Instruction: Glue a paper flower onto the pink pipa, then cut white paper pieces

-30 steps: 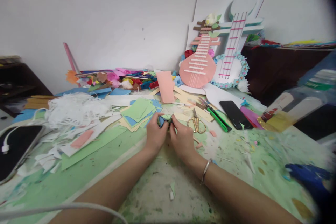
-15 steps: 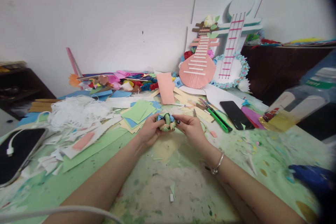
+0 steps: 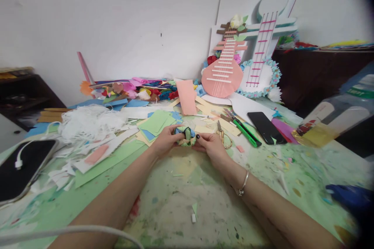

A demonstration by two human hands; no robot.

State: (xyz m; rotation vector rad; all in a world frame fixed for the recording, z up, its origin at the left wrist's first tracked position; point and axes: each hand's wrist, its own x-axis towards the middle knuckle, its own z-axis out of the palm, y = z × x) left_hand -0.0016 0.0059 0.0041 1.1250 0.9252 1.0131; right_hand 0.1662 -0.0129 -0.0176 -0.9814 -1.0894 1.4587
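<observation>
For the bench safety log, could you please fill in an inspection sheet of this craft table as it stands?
Surface: table smeared with green and white paint, bare only near the person.
Job's things: folded paper piece in blue, green and peach, held just above the table.
Clutter: scissors, green tool, black phone, paper squares, white shreds.
Grips: left hand and right hand each pinch the folded paper piece, one from either side.
Cables: white cable plugged into dark device; white cord crosses the near left corner.
Surroundings: white wall, paper instrument models leaning on it, dark cabinet.
</observation>
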